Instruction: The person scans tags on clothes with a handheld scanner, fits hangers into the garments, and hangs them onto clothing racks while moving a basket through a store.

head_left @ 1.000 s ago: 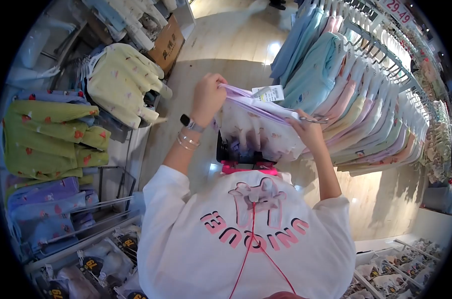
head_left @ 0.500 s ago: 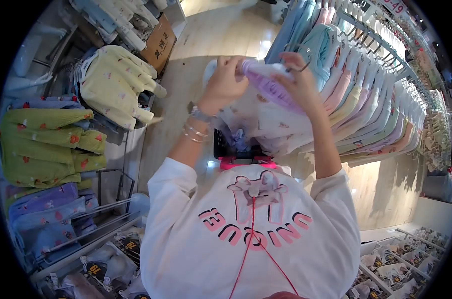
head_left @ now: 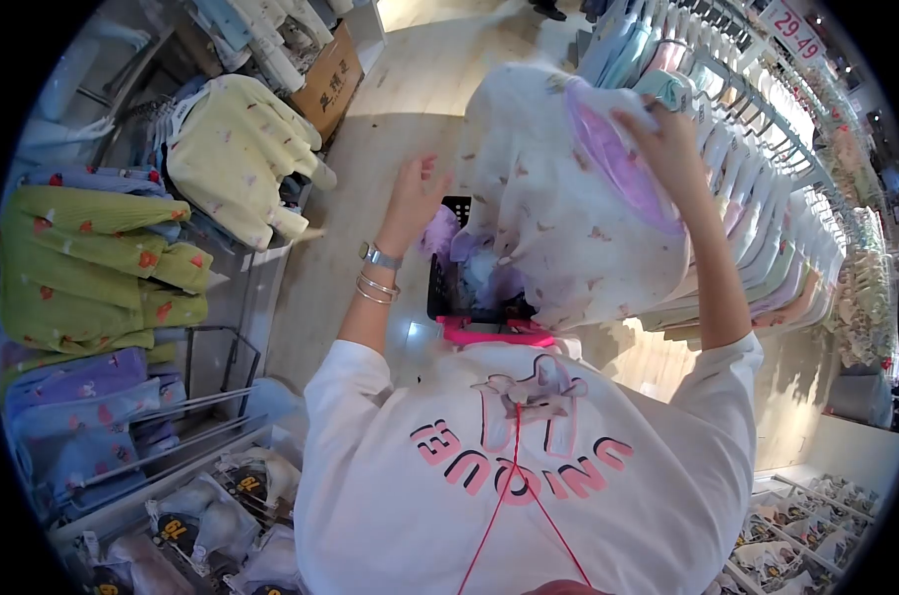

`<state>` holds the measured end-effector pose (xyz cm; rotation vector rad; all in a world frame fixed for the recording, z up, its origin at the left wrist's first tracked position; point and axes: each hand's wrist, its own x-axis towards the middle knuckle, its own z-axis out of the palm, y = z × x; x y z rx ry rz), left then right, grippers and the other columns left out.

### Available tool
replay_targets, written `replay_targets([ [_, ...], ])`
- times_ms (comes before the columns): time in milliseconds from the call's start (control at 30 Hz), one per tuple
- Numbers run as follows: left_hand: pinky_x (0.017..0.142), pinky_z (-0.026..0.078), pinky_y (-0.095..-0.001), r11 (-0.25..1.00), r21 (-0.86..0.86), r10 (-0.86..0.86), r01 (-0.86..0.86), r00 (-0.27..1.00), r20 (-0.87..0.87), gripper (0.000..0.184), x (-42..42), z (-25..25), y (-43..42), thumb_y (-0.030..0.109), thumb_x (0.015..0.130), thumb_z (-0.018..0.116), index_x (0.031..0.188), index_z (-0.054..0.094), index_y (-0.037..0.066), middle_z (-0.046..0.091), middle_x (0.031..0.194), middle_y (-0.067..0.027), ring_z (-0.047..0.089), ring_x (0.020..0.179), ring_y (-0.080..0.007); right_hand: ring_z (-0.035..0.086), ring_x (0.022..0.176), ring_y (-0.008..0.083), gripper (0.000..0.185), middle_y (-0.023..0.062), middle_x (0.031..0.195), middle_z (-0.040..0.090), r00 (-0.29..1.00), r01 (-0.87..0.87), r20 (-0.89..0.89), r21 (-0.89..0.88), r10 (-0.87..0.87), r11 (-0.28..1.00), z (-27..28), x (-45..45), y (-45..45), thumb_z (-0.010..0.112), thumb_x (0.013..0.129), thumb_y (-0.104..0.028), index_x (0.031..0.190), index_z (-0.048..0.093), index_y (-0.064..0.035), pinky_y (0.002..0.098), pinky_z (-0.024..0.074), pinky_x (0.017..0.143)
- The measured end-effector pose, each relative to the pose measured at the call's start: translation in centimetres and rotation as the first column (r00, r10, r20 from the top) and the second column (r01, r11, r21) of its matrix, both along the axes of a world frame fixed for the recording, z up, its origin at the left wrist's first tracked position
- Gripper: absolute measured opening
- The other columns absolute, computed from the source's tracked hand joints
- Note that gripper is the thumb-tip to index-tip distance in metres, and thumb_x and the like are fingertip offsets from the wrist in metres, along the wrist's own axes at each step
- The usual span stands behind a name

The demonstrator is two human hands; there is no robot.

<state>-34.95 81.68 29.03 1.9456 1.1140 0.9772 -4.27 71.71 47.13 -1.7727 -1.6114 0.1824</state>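
White garment (head_left: 558, 188) held in your right hand (head_left: 667, 139), beside the hanging clothes (head_left: 767, 248).
Nearest your body, the black basket (head_left: 436, 293) with its pink edge (head_left: 489, 335) contains lilac and pale cloth (head_left: 484, 278); let the lower folds hang clear of its rim. Your left hand (head_left: 413, 203) is raised, empty, fingers parted, apart from the garment; use it to support the opposite side if the thin fabric sags. The garment hangs ahead of you, its lilac-lined opening (head_left: 608, 149) turned toward your right hand, which grasps the upper edge; whether anything else lies in that grip cannot be told. Hold the fabric away from the hanging clothes to prevent catching. Farther off, a "29-49" sign (head_left: 794, 28) stands above them.
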Motion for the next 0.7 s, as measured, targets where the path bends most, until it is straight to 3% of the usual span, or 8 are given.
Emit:
replay_targets([
  [100, 0.078, 0.050, -0.0327, 0.999, -0.041, 0.031, -0.032, 0.999, -0.032, 0.043, -0.2, -3.6, 0.3, 0.024, 0.087, 0.067, 0.121, 0.053, 0.002, 0.060, 0.106, -0.0129, 0.059, 0.091, -0.0215, 0.066, 0.054, 0.0184, 0.043, 0.0171, 0.069, 0.067, 0.991, 0.137, -0.021, 0.055, -0.136, 0.989, 2.8, 1.7, -0.2, 0.066, 0.086, -0.034, 0.101, 0.064, 0.0066, 0.0300, 0.0508, 0.055],
  [200, 0.079, 0.050, -0.0358, 0.987, -0.158, 0.029, -0.031, 1.000, -0.010, 0.040, 0.1, -3.5, -0.8, 0.023, 0.087, 0.066, 0.114, 0.055, -0.004, 0.060, 0.101, -0.0179, 0.061, 0.089, -0.0249, 0.064, 0.052, 0.0165, 0.041, 0.0142, 0.067, 0.066, 0.964, 0.264, -0.070, 0.100, -0.258, 0.959, 6.2, 0.4, -1.6, 0.065, 0.086, -0.033, 0.102, 0.066, 0.0043, 0.0294, 0.0498, 0.054],
  [333, 0.073, 0.052, -0.0345, 0.975, -0.209, -0.062, 0.078, 0.995, 0.082, 0.038, 1.6, -4.3, -0.6, 0.022, 0.087, 0.066, 0.113, 0.055, -0.005, 0.062, 0.097, -0.0158, 0.063, 0.081, -0.0238, 0.061, 0.050, 0.0154, 0.041, 0.0114, 0.061, 0.063, 0.990, 0.091, 0.122, -0.142, -0.074, 0.986, 4.4, 1.0, -1.3, 0.065, 0.086, -0.032, 0.102, 0.065, 0.0060, 0.0292, 0.0473, 0.052],
  [400, 0.071, 0.053, -0.0341, 0.966, -0.215, -0.106, 0.143, 0.979, 0.172, 0.038, 3.1, -3.9, -1.0, 0.022, 0.087, 0.066, 0.113, 0.055, -0.005, 0.063, 0.094, -0.0144, 0.063, 0.077, -0.0237, 0.060, 0.049, 0.0155, 0.040, 0.0109, 0.061, 0.062, 0.993, 0.104, 0.058, -0.079, -0.099, 0.991, 4.4, 0.8, -1.2, 0.065, 0.086, -0.032, 0.103, 0.065, 0.0045, 0.0291, 0.0473, 0.052],
  [433, 0.078, 0.051, -0.0323, 0.947, -0.278, -0.125, 0.163, 0.981, 0.149, 0.039, 3.7, -3.3, -1.2, 0.023, 0.089, 0.065, 0.119, 0.054, 0.001, 0.062, 0.107, -0.0143, 0.060, 0.092, -0.0204, 0.060, 0.049, 0.0156, 0.040, 0.0109, 0.061, 0.062, 0.992, 0.121, 0.033, -0.071, -0.119, 0.990, 4.3, 0.7, -1.2, 0.065, 0.086, -0.032, 0.104, 0.065, 0.0040, 0.0293, 0.0475, 0.052],
  [567, 0.091, 0.045, -0.0393, 0.994, -0.086, -0.039, 0.062, 0.967, 0.252, 0.051, 5.3, -0.7, -1.8, 0.027, 0.085, 0.070, 0.124, 0.050, 0.002, 0.056, 0.120, -0.0154, 0.053, 0.109, -0.0262, 0.063, 0.057, 0.0179, 0.039, 0.0146, 0.073, 0.066, 0.989, 0.118, 0.111, -0.194, -0.097, 0.974, 5.3, 0.0, -1.7, 0.067, 0.085, -0.029, 0.109, 0.064, 0.0019, 0.0324, 0.0495, 0.058],
  [667, 0.097, 0.039, -0.0430, 0.932, 0.336, 0.097, -0.135, 0.987, 0.128, 0.065, 4.5, 5.2, -2.6, 0.028, 0.075, 0.078, 0.126, 0.048, 0.001, 0.054, 0.124, -0.0157, 0.049, 0.114, -0.0328, 0.065, 0.071, 0.0218, 0.040, 0.0166, 0.083, 0.067, 0.974, -0.114, 0.189, -0.062, 0.124, 0.991, 3.5, 1.5, -3.5, 0.067, 0.084, -0.028, 0.112, 0.063, 0.0001, 0.0343, 0.0502, 0.066],
  [700, 0.099, 0.037, -0.0436, 0.914, 0.400, 0.029, -0.070, 0.994, 0.109, 0.068, 4.2, 7.3, -3.1, 0.028, 0.071, 0.080, 0.126, 0.048, 0.002, 0.052, 0.125, -0.0166, 0.047, 0.116, -0.0337, 0.063, 0.087, 0.0262, 0.039, 0.0166, 0.097, 0.066, 0.980, -0.113, 0.137, -0.234, 0.147, 0.966, 5.0, -0.1, -5.0, 0.070, 0.081, -0.025, 0.112, 0.062, -0.0015, 0.0359, 0.0489, 0.077],
])
